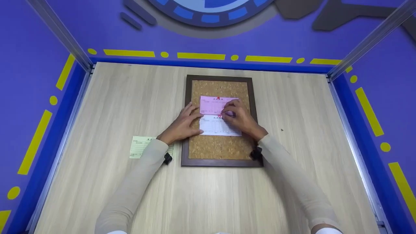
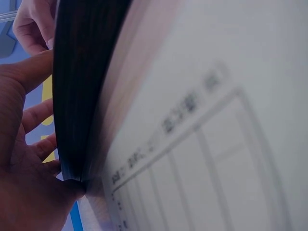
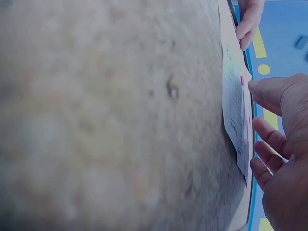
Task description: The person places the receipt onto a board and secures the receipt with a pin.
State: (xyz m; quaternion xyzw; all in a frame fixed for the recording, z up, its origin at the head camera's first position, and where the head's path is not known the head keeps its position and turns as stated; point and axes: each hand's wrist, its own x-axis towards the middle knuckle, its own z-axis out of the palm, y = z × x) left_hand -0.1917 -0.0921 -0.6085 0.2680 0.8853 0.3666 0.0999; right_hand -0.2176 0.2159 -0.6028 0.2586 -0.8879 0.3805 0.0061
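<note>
A pink slip (image 1: 211,104) lies on the cork board (image 1: 214,148), with a red push pin (image 1: 218,97) at its top edge. Just below it is a white slip (image 1: 213,127) with a printed grid, a second red push pin (image 1: 219,116) at its top. My right hand (image 1: 240,117) pinches at this lower pin with thumb and index finger; the other fingers curl loosely. At the white slip's left edge, my left hand (image 1: 183,125) rests with fingers spread, touching the slip. The right wrist view shows the thumb (image 3: 276,91) close against the pin.
A pale green slip (image 1: 138,148) lies on the wooden table (image 1: 221,198) left of the board, partly under the left forearm. The board has a dark brown frame (image 1: 221,162). Blue panels (image 1: 208,40) with yellow marks enclose the table's back and sides.
</note>
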